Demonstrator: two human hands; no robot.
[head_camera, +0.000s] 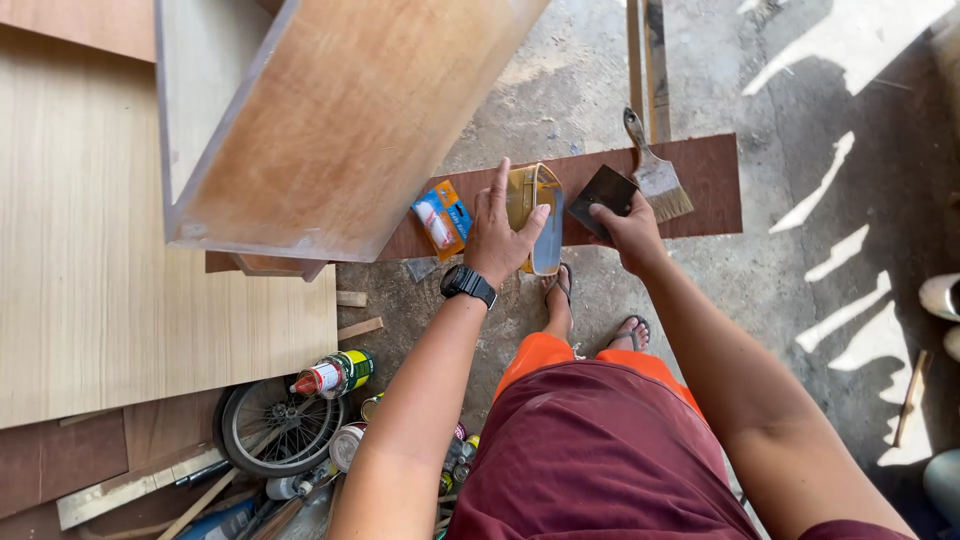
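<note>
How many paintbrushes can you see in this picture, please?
1: the paintbrush lies on the dark board, just beyond the right hand. Others may be hidden in the clutter.

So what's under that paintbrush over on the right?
The paintbrush lies on a long reddish-brown board that rests on the concrete floor. Its handle overhangs the far edge. The floor beneath the board is covered.

Left hand covered near side of yellow container; contents unreadable. Right hand hid lower corner of dark scraper. Wooden cabinet cut by top edge of frame, its underside hiding part of brown board. Bicycle wheel at lower left partly buried under planks. Small bottles beside left forearm too small to tell. Pale object cut by right edge.
</note>
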